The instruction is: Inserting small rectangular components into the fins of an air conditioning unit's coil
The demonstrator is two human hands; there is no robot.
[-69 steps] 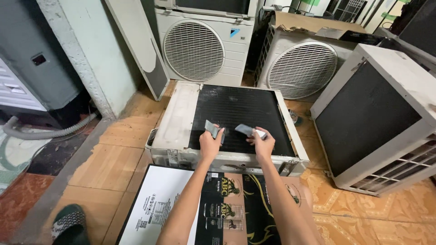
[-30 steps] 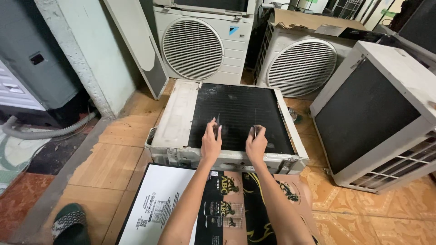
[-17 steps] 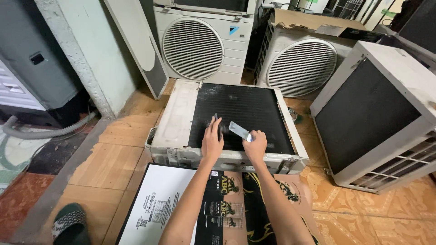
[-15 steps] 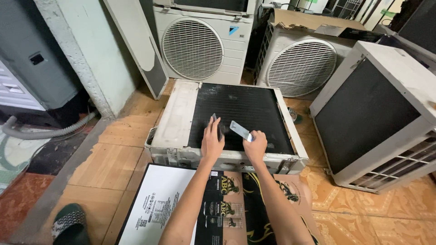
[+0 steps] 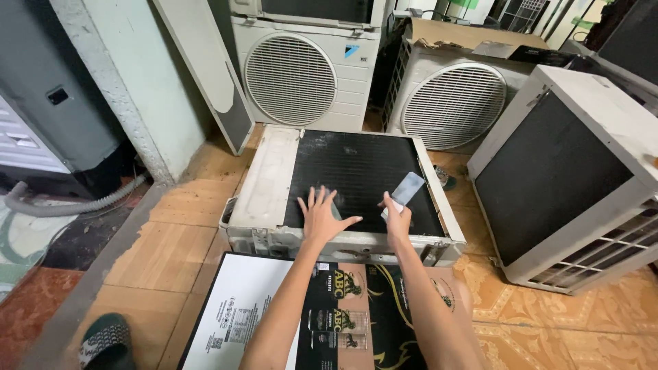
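Observation:
An air-conditioner outdoor unit (image 5: pixel 267 185) lies flat on the floor with its black finned coil (image 5: pixel 363 168) facing up. My left hand (image 5: pixel 322 216) rests flat on the coil near its front edge, fingers spread. My right hand (image 5: pixel 396 218) grips a small grey flat tool (image 5: pixel 407 188), like a fin comb or scraper, held tilted up over the coil's right side. Both forearms reach over a flattened cardboard sheet (image 5: pixel 274 315) on the floor in front of the unit.
Two upright outdoor units with round fan grilles (image 5: pixel 291 79) (image 5: pixel 452 103) stand behind. Another white unit (image 5: pixel 569 171) lies tilted at the right. A loose white panel (image 5: pixel 205 68) leans on the green wall. A grey hose (image 5: pixel 75 202) and a sandal (image 5: pixel 103 342) are at the left.
My left hand has spread its fingers flat on the coil. My right hand has raised the grey tool and shifted it a little to the right.

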